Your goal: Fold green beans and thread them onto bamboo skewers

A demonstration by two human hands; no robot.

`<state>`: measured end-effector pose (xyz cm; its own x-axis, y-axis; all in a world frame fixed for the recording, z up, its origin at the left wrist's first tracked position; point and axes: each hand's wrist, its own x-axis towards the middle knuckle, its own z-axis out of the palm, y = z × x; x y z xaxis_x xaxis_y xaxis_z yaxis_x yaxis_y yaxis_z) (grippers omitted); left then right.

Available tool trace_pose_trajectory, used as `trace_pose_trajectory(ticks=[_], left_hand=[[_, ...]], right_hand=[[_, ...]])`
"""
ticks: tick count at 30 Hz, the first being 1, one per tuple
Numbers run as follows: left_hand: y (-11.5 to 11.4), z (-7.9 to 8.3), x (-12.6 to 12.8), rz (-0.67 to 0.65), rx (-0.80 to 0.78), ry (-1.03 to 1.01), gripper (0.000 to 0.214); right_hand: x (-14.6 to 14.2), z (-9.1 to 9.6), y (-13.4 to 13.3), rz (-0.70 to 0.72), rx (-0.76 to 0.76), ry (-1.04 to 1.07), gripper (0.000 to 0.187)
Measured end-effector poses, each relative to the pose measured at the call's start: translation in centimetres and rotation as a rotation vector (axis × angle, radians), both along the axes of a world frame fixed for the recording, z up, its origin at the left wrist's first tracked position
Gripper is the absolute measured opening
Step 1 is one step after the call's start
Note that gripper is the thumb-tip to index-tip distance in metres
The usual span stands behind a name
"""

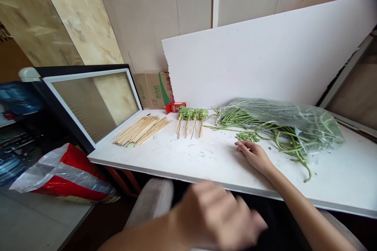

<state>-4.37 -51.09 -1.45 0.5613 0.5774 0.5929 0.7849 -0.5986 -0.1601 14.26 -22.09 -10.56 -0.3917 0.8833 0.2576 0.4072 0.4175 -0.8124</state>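
My left hand [216,213] is raised in the foreground in front of the table's edge. Motion smears its fingers, and I cannot make out anything in it. On the white tabletop lies my right hand [257,156], fingers loosely bent and nothing visible in them. Just beyond its fingertips is a small pile of cut green bean pieces [247,137]. Several bamboo skewers threaded with green bean pieces [193,113] lie side by side farther back. Long green beans [290,141] spill from a clear plastic bag [316,123] to the right of that hand.
A heap of bare bamboo skewers [141,129] lies at the table's left. Behind are a small red box [178,106] and a cardboard carton [151,90]. A framed glass panel [97,102] stands along the left edge; a white board [250,62] leans at the back.
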Motion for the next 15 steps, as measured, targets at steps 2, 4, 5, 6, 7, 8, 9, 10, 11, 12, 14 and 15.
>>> trace_pose_trajectory(ticks=[2,4,5,6,7,8,9,10,11,12,14,15], left_hand=[[4.9,-0.1,-5.1,0.315,-0.067,-0.242,0.021],[8.6,-0.5,-11.4,0.676,-0.214,-0.384,0.023],[9.8,-0.9,-14.6,0.864,-0.284,-0.384,0.022],[10.5,-1.4,-17.7,1.008,-0.34,-0.357,0.021],[10.9,-1.8,-20.5,1.082,-0.363,-0.354,0.021],[11.0,-2.3,-22.9,1.129,-0.378,-0.35,0.022],[10.8,-2.8,-24.9,1.171,-0.386,-0.34,0.023],[10.6,-3.3,-26.4,1.21,-0.388,-0.323,0.024],[10.3,-3.7,-27.6,1.242,-0.388,-0.3,0.026],[10.0,-4.1,-28.4,1.261,-0.388,-0.274,0.028],[9.7,-4.9,-29.5,1.277,-0.401,-0.219,0.028],[9.7,-5.2,-29.9,1.282,-0.41,-0.194,0.027]], right_hand=[[0.0,0.2,-0.2,-0.004,-0.006,0.006,0.058],[0.0,0.3,-0.4,-0.011,-0.019,0.027,0.057],[0.0,0.4,-0.5,-0.012,-0.027,0.036,0.057],[0.0,0.4,-0.6,-0.011,-0.034,0.042,0.056],[-0.1,0.4,-0.6,-0.009,-0.036,0.048,0.056],[-0.1,0.5,-0.7,-0.005,-0.035,0.052,0.055],[-0.1,0.5,-0.7,0.002,-0.035,0.053,0.055],[-0.1,0.5,-0.8,0.006,-0.035,0.055,0.055],[-0.1,0.5,-0.8,0.009,-0.035,0.056,0.055],[-0.1,0.4,-0.8,0.008,-0.036,0.058,0.055],[0.0,0.3,-0.6,-0.005,-0.036,0.07,0.055],[0.0,0.2,-0.5,-0.015,-0.032,0.085,0.056]])
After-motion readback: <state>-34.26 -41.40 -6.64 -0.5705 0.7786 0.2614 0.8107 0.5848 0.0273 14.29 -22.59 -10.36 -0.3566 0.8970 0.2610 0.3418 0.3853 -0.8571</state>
